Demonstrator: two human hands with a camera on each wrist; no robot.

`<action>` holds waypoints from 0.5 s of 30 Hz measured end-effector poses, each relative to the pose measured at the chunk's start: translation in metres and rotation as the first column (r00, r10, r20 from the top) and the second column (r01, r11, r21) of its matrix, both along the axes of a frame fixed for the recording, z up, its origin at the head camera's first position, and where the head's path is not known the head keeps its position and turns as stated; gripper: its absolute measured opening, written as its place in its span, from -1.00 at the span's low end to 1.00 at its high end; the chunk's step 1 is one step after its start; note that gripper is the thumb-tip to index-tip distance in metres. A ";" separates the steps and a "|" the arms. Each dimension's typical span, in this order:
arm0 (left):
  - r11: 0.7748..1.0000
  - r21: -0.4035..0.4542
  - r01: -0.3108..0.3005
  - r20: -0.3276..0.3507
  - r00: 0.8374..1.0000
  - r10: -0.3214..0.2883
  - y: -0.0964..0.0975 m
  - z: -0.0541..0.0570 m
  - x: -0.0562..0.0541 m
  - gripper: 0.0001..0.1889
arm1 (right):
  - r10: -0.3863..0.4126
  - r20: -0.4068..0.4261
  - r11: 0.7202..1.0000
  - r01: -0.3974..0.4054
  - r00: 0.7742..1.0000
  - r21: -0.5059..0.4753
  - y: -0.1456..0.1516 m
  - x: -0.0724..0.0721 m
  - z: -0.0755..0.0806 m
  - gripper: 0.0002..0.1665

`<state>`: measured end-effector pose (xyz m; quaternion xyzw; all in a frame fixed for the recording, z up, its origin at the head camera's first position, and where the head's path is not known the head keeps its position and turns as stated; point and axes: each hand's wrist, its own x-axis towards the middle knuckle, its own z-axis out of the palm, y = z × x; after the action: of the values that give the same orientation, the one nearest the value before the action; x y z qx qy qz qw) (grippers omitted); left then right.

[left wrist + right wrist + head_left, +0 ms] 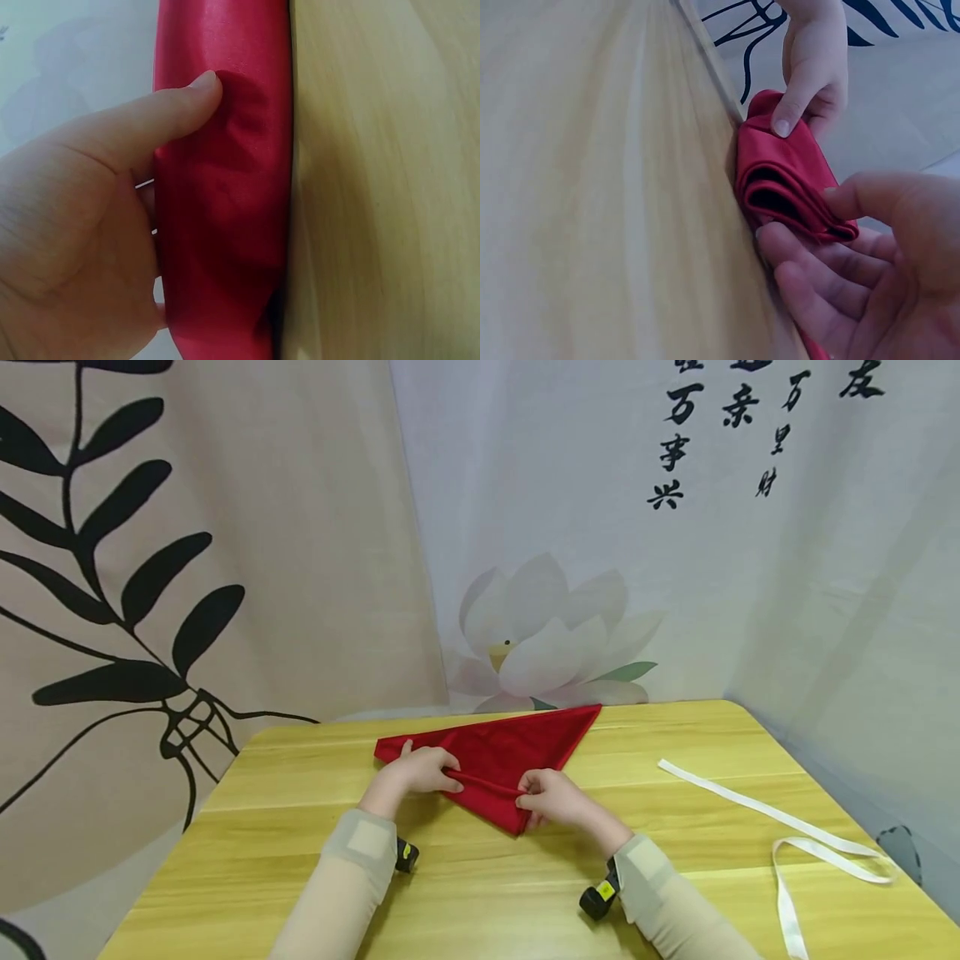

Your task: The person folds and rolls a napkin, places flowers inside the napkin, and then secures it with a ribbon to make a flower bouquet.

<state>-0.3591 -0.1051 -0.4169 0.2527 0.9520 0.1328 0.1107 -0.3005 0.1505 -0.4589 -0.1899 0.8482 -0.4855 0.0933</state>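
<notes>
A smooth red cloth (525, 745), folded into a roughly triangular shape, lies near the far edge of the table. My left hand (422, 770) grips its folded near edge, the thumb (187, 105) lying on the top side in the left wrist view and the other fingers mostly hidden behind. At the right end of that fold my right hand (557, 797) pinches the cloth between thumb and fingers. Several stacked layers with an open loop show at this end of the cloth (787, 154) in the right wrist view, where the left hand (815, 71) holds it farther along.
On the right of the wooden table (465, 902) a long white ribbon (750, 806) lies loosely bent. A printed curtain (330, 527) hangs close behind the table's far edge. Black wrist cameras (597, 900) stick out below both sleeves.
</notes>
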 end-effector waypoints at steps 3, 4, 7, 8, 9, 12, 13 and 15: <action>1.000 -0.001 -0.019 -0.004 1.000 0.019 -0.002 -0.001 -0.004 -0.83 | -0.020 0.012 1.000 0.020 1.000 -0.005 0.000 -0.002 -0.003 -0.88; 1.000 -0.001 -0.027 -0.007 1.000 0.027 -0.004 -0.002 -0.006 -0.84 | -0.025 0.015 1.000 0.025 1.000 -0.010 0.000 -0.002 -0.004 -0.88; 0.998 0.003 -0.057 -0.021 0.998 0.057 -0.009 -0.002 -0.011 -0.86 | -0.037 0.025 0.999 0.037 0.999 -0.016 0.001 -0.003 -0.006 -0.87; 0.998 0.004 -0.070 -0.027 0.997 0.070 -0.012 -0.003 -0.012 -0.87 | -0.040 0.027 0.999 0.040 0.999 -0.019 0.002 -0.003 -0.006 -0.87; 0.997 0.008 -0.081 -0.035 0.996 0.081 -0.014 -0.003 -0.014 -0.88 | -0.044 0.028 0.999 0.044 0.999 -0.017 0.003 -0.003 -0.007 -0.87; 0.993 0.017 -0.115 -0.057 0.992 0.116 -0.020 -0.005 -0.018 -0.83 | -0.054 0.023 0.999 0.054 0.998 -0.006 0.004 -0.003 -0.010 -0.87; 0.992 0.022 -0.125 -0.064 0.990 0.127 -0.022 -0.006 -0.020 -0.81 | -0.058 0.021 0.998 0.058 0.998 -0.002 0.004 -0.004 -0.010 -0.87; 0.989 0.031 -0.143 -0.075 0.987 0.145 -0.024 -0.007 -0.021 -0.77 | -0.069 0.016 0.998 0.069 0.998 0.006 0.005 -0.005 -0.012 -0.87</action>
<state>-0.3804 -0.1291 -0.4240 0.1898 0.9695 0.1426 0.0608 -0.3052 0.1552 -0.4709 -0.1565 0.8549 -0.4874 0.0839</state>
